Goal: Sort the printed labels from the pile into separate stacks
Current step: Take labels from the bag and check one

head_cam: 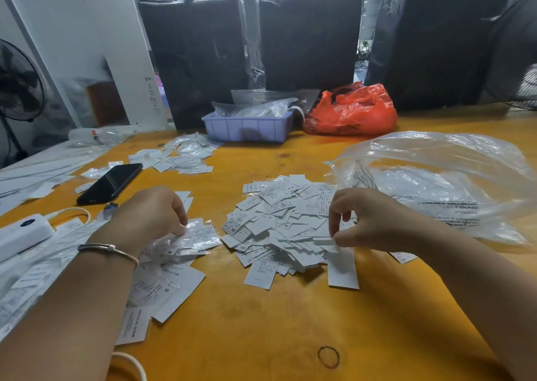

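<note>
White printed labels lie heaped mid-table on the orange wooden tabletop as I watch from the head camera. My right hand pinches a single label at the heap's near right edge. My left hand, fingers curled, presses down on a bagged stack left of the heap. A black phone lies beyond it.
</note>
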Action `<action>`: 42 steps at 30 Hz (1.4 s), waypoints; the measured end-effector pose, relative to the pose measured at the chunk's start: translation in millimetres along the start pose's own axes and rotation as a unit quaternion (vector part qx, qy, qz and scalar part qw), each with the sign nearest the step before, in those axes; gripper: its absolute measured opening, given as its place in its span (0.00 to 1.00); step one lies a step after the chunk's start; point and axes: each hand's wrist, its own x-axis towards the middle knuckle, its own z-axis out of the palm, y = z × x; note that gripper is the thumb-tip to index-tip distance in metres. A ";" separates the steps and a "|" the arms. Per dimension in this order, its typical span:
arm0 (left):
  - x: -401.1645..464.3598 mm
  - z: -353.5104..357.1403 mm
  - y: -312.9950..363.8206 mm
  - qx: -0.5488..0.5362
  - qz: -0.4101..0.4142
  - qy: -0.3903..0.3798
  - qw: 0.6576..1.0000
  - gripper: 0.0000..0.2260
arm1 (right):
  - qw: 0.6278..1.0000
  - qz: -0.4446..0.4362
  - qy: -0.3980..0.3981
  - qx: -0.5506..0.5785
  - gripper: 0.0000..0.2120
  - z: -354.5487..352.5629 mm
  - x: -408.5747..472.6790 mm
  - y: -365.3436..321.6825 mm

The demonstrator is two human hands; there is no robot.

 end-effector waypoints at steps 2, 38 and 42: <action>0.3 -0.8 -0.2 0.026 -0.006 0.011 1.000 0.07 | 0.999 -0.002 -0.041 0.015 0.09 -2.7 -1.1 1.6; -46.6 20.4 67.9 -0.401 0.285 -0.136 0.860 0.03 | 0.906 0.327 0.168 -0.210 0.16 -18.0 4.7 53.6; -47.4 20.3 68.4 -0.404 0.283 -0.141 0.859 0.03 | 0.896 0.337 0.166 -0.236 0.06 -15.2 8.3 67.8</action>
